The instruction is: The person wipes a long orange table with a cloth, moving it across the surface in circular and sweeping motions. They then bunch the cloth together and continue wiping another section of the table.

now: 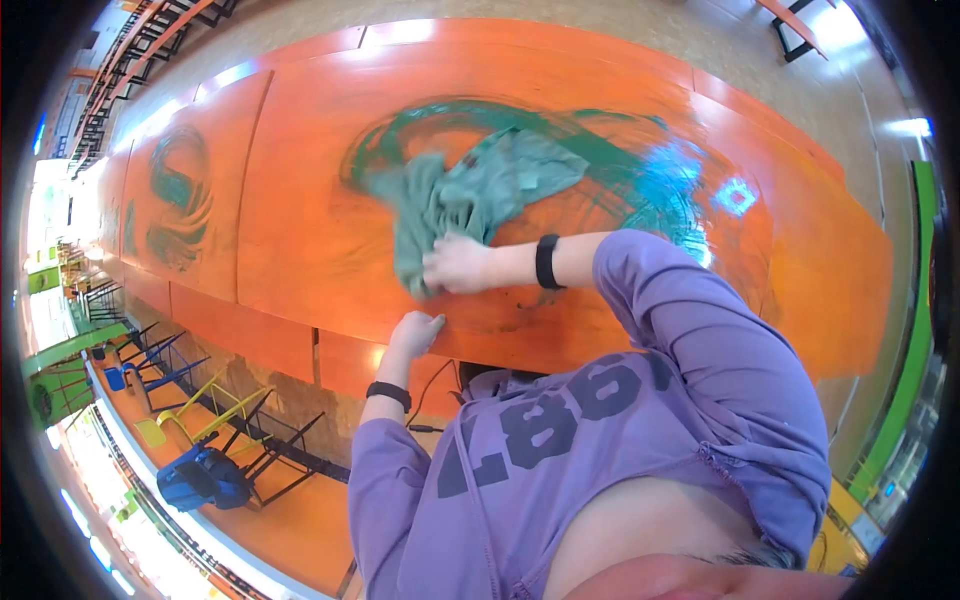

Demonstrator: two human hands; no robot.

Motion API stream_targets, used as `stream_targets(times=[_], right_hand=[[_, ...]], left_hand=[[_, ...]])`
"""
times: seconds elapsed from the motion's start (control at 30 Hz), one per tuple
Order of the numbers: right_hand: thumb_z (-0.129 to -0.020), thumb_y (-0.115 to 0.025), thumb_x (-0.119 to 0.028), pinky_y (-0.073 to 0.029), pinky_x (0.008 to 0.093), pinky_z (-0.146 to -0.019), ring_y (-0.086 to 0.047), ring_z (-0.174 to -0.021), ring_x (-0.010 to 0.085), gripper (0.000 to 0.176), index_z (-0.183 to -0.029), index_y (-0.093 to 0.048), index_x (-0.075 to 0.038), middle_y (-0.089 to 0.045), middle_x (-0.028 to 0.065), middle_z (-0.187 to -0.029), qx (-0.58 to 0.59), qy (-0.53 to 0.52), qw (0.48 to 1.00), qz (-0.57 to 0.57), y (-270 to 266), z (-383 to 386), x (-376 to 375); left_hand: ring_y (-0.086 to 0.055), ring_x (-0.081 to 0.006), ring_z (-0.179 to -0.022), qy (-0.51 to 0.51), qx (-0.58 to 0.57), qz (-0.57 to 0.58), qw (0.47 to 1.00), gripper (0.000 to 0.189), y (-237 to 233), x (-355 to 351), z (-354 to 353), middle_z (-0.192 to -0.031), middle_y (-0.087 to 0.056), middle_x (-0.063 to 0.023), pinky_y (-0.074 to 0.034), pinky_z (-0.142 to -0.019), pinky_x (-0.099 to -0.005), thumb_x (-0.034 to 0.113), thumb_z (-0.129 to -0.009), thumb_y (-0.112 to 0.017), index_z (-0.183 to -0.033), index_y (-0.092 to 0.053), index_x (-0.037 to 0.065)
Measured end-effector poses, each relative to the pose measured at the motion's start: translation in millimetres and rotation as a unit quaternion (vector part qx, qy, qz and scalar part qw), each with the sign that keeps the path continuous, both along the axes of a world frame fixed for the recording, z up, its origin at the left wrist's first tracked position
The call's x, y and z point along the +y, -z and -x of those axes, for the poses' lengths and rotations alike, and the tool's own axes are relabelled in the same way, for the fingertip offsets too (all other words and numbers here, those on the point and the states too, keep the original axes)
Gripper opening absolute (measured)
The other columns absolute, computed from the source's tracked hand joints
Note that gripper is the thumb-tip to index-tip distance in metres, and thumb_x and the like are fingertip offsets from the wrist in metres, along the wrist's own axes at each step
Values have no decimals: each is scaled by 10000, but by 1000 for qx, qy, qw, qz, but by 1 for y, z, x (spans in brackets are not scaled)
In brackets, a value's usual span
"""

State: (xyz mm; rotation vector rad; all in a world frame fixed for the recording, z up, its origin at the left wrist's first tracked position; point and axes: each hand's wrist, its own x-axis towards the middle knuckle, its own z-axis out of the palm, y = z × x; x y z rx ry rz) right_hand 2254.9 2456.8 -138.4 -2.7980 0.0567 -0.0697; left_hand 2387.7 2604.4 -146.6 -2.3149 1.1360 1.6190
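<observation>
Green cloth (470, 195) lies bunched on the orange table (300, 250), and the right hand (458, 265) presses on its near end, fingers curled into the fabric. The left hand (415, 330) sits just nearer than the cloth at the table's edge, loosely fisted and holding nothing. Around and beyond the cloth, green smears (640, 180) spread in wide arcs, so by my reading the wiping is far from done. Well left of the cloth, a second swirl (180, 195) looks untouched. Plenty left!
</observation>
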Motion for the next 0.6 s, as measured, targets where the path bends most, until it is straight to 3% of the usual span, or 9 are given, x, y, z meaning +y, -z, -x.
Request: stream_targets(times=[0.07,0.13,0.2,0.27,0.3,0.33,0.37,0.47,0.6], right_hand=[[-683,-556,-183,-437,413,-714,-567,-849,252,92,-767,-593,-173,-566,42,-895,-40,-30,998,-24,11,-4,0],[-682,-551,-173,-462,403,-663,-577,-797,268,112,-783,-588,-143,-575,61,-843,-4,67,998,-22,1,-14,-36],[-677,-547,-160,-476,406,-610,-585,-749,293,109,-764,-590,-111,-590,99,-786,-47,143,989,-12,2,-21,-91],[-655,-547,-152,-483,419,-613,-587,-734,310,136,-754,-607,-79,-599,141,-783,-23,284,958,25,-2,-16,-153],[-672,-535,-140,-482,429,-624,-585,-735,334,145,-778,-603,-70,-598,159,-758,-34,359,932,-16,2,-10,-184],[-700,-514,-138,-481,435,-661,-590,-795,335,171,-827,-607,-70,-609,172,-804,-34,330,943,20,-1,-22,-188],[-739,-484,-158,-474,439,-716,-583,-886,321,199,-869,-605,-68,-609,181,-904,-3,502,865,-14,-8,5,-230],[-781,-442,-192,-450,446,-788,-559,-953,344,261,-979,-562,-72,-588,179,-1010,26,626,779,21,5,11,-285],[-812,-428,-190,-463,438,-772,-580,-927,316,220,-944,-542,-55,-585,177,-983,34,576,814,74,15,-61,-265]], left_hand=[[-533,-195,-408,26,-9,0,1000,467,0,6,-1,-492,-531,-91,-437,-433,-321,400,-833,-477,-546,-531,35],[-567,-218,-454,54,-14,6,998,478,3,9,-3,-529,-567,-107,-465,-498,-339,422,-827,-459,-572,-577,35],[-585,-231,-487,87,-17,14,996,486,8,13,-8,-549,-584,-113,-477,-538,-347,432,-824,-446,-573,-593,42],[-597,-249,-543,126,-23,64,990,478,7,17,-11,-545,-589,-99,-485,-590,-354,437,-821,-432,-574,-603,65],[-599,-249,-552,137,-26,80,987,473,8,19,-15,-538,-588,-91,-485,-591,-354,436,-823,-429,-574,-604,73],[-600,-250,-561,146,-30,97,984,469,10,19,-18,-531,-587,-84,-485,-592,-354,434,-824,-426,-574,-604,80],[-591,-271,-553,154,-19,118,981,482,8,19,-16,-531,-575,-108,-480,-577,-370,444,-819,-428,-559,-591,73],[-577,-322,-611,143,12,129,981,491,2,20,-12,-554,-568,-130,-466,-587,-412,451,-818,-405,-547,-588,85],[-583,-304,-603,170,26,167,971,468,7,23,-13,-561,-582,-103,-469,-572,-398,440,-828,-394,-575,-617,116]])
